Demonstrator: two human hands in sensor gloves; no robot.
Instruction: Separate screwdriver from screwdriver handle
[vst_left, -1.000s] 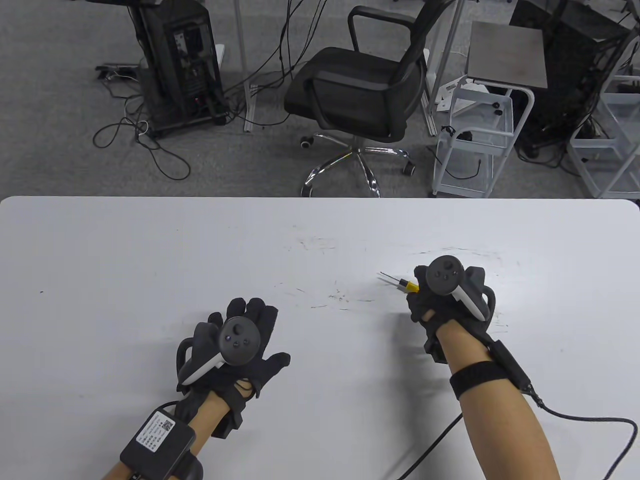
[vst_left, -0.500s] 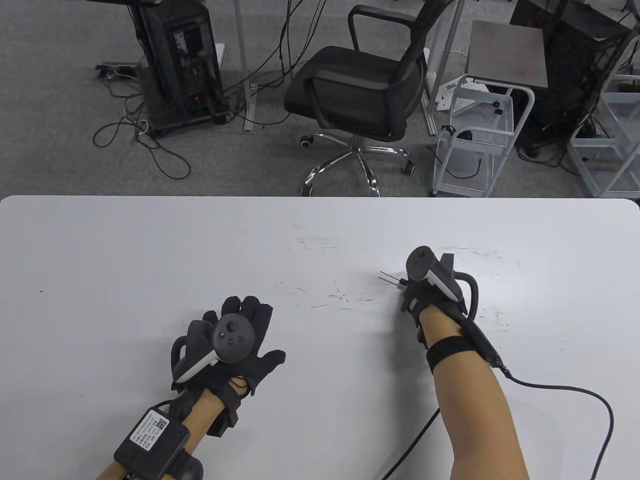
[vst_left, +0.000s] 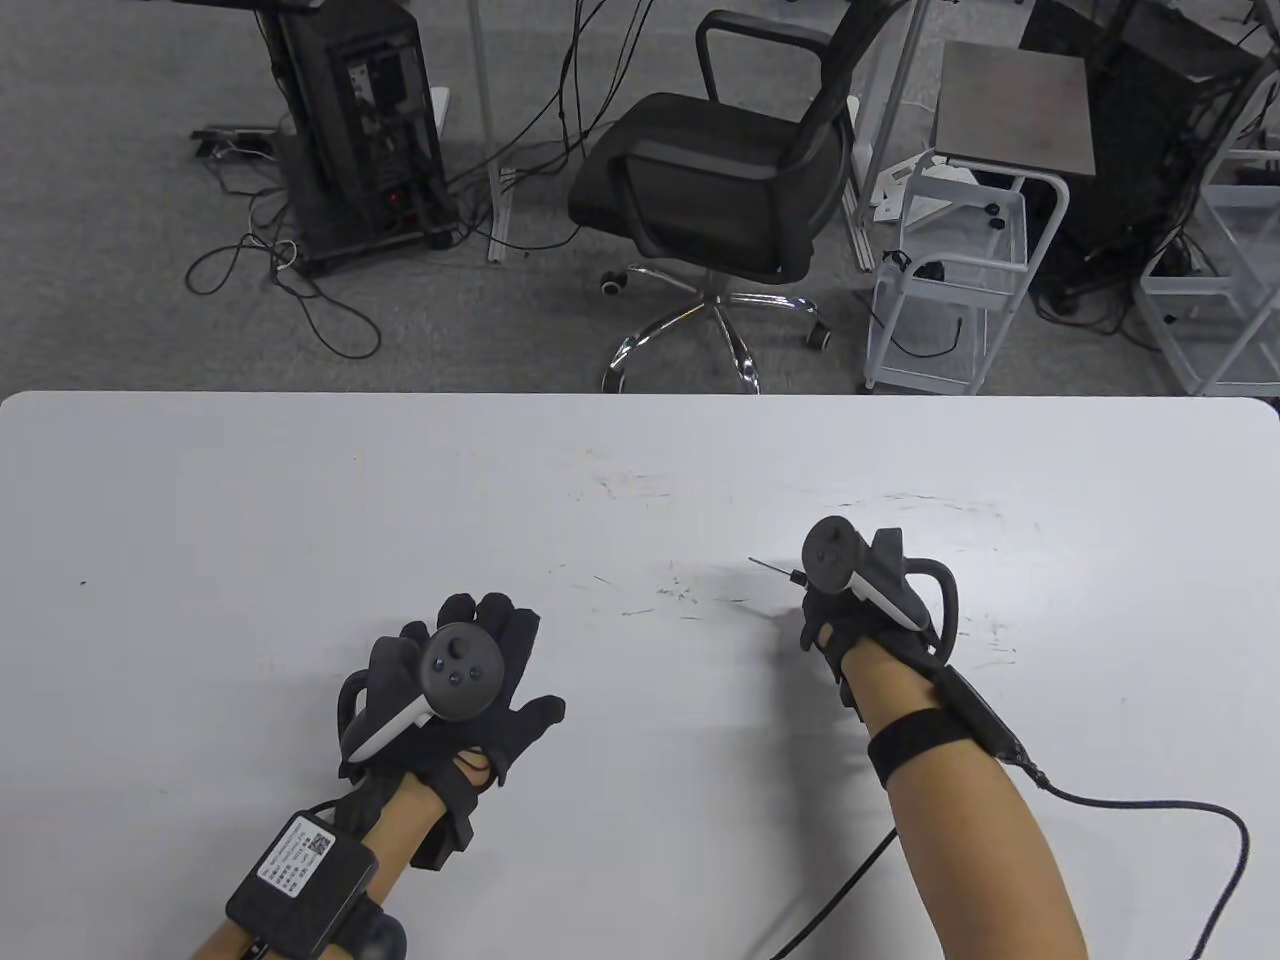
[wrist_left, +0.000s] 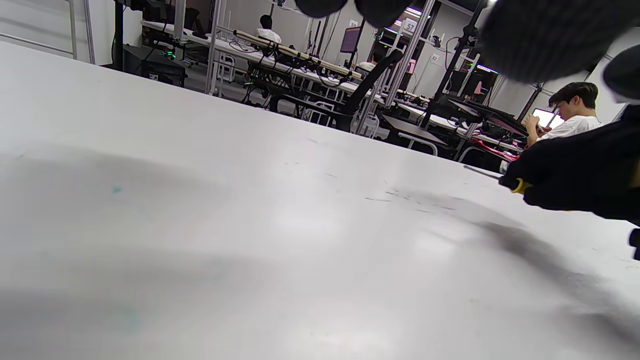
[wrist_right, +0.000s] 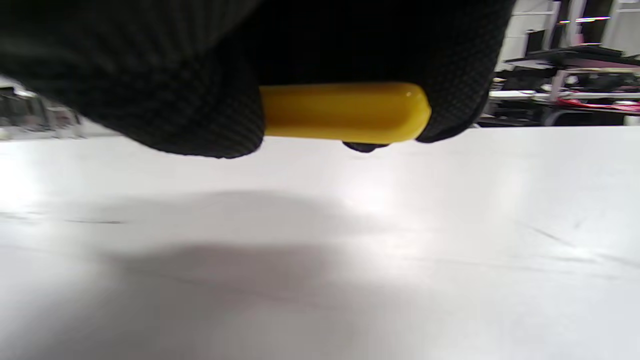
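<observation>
handle in right hand

Overhead table view; two low wrist views.

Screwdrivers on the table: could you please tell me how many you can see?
1. The screwdriver is gripped in the right hand, yellow handle enclosed, thin shaft pointing left. The hands could hide others.

white table | scuffed centre | left hand resting flat
</observation>
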